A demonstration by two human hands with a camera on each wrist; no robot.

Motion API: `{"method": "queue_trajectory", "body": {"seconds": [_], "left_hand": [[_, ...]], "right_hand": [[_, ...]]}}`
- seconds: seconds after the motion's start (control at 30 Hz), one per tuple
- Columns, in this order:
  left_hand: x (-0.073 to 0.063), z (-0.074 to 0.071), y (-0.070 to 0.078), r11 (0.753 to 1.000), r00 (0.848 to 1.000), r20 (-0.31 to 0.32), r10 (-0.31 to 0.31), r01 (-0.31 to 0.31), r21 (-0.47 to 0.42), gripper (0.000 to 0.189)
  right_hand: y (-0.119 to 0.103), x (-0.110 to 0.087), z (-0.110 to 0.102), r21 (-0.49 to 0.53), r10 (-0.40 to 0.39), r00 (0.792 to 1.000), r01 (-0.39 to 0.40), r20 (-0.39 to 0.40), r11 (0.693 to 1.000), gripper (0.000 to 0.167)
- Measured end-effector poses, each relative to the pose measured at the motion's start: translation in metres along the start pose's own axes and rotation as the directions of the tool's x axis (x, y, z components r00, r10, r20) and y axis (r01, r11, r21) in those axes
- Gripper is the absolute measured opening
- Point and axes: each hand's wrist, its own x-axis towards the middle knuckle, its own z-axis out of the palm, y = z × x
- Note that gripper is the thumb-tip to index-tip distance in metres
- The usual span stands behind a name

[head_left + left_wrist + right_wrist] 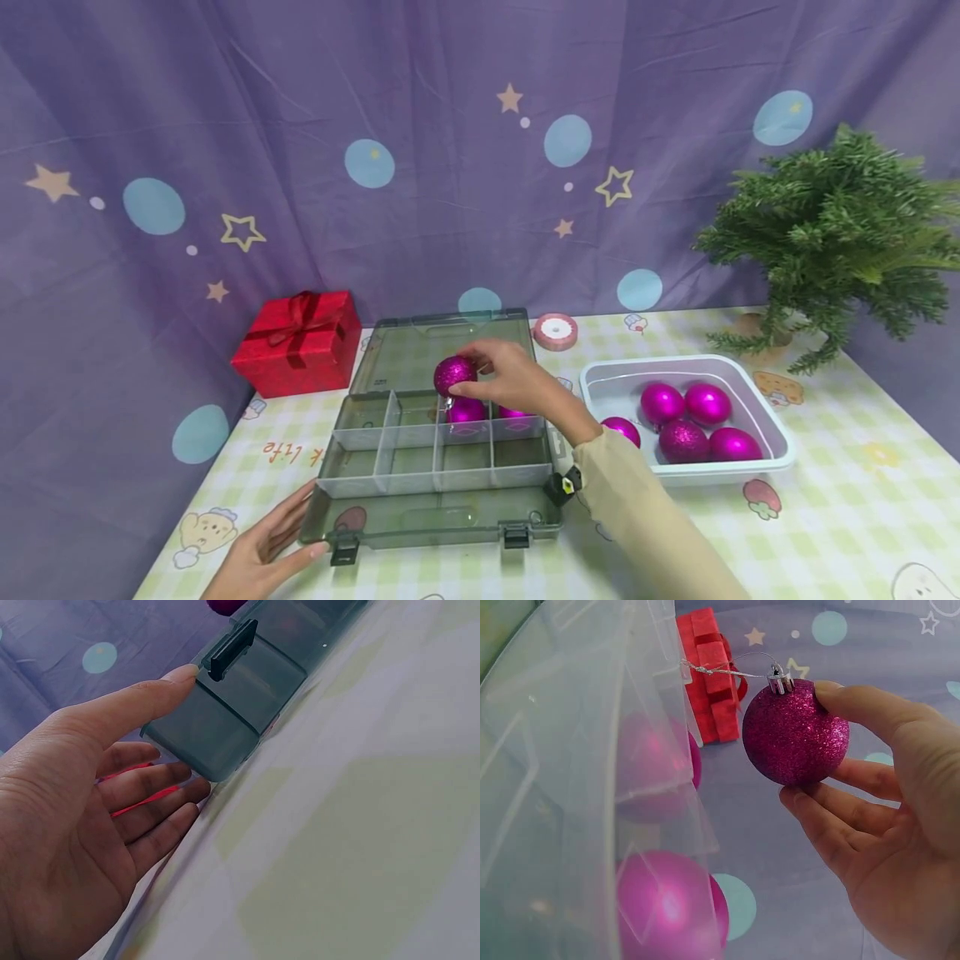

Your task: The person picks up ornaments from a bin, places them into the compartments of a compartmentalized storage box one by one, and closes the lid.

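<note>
"What did the head view show?"

"My right hand (510, 385) pinched a magenta glitter bauble (454, 376) above the back row of the grey-tinted compartment case (412, 523), near the divider (438, 417) between the second and third cells from the left. A smooth magenta bauble (467, 410) sat in the third cell, another smooth bauble (513, 412) in the fourth. The pinched one's silver cap (450, 404) hung downward, so I judged it wise to keep that metal end off the thin divider."

"And your other hand, in the left wrist view?"

"My left hand (82, 802) lay with its fingers loosely extended at a corner of the case, thumb tip at the edge beside the black latch (231, 651). Whether the other fingertips touched the wall, I couldn't tell. A light brace seemed right; pressing harder might have skewed the case."

"Was the grip sound, from the right wrist view?"

"I thought so. My thumb and fingertips held the bauble by its sides, with the silver hanging loop (727, 671) reaching toward the case. To my mind a soft pinch suited the round surface, and the loop needed watching: it could have snagged on a wall."
</note>
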Motion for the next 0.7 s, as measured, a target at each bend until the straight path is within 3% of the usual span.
{"method": "queue_trajectory", "body": {"seconds": [0.27, 0.7], "left_hand": [[0.002, -0.001, -0.001, 1.0, 1.0, 0.007, -0.023, 0.022, 0.01, 0.086], [0.003, 0.0, -0.002, 1.0, 1.0, 0.009, -0.019, 0.019, 0.018, 0.087]], "right_hand": [[-0.002, 0.013, 0.012, -0.076, -0.014, 1.0, 0.015, 0.017, 0.997, 0.049], [-0.007, 0.029, 0.032, -0.104, -0.027, 0.998, 0.033, 0.052, 0.994, 0.043]]}}
